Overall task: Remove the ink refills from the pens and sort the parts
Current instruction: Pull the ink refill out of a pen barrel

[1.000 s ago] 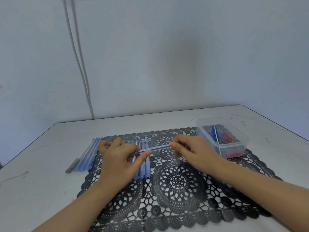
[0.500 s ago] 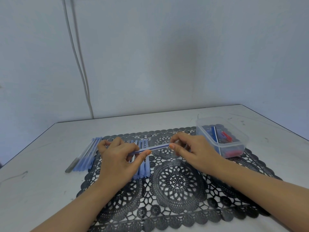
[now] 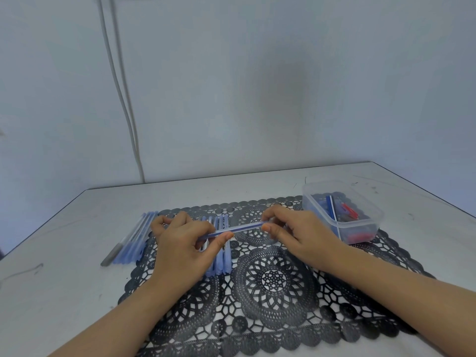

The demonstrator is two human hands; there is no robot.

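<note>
Hands at frame centre pinch one blue pen (image 3: 238, 227) by its ends, left hand (image 3: 184, 240) and right hand (image 3: 300, 228) above a black lace mat (image 3: 273, 284) (clear tub (image 3: 342, 210) at right).

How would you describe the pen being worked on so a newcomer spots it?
Start at the black lace mat on the pale table. Over its far half, the left hand and right hand each hold one end of a thin blue pen. Unlike the blue pens lying in a row beneath it, this one is lifted and lies crosswise.
</note>
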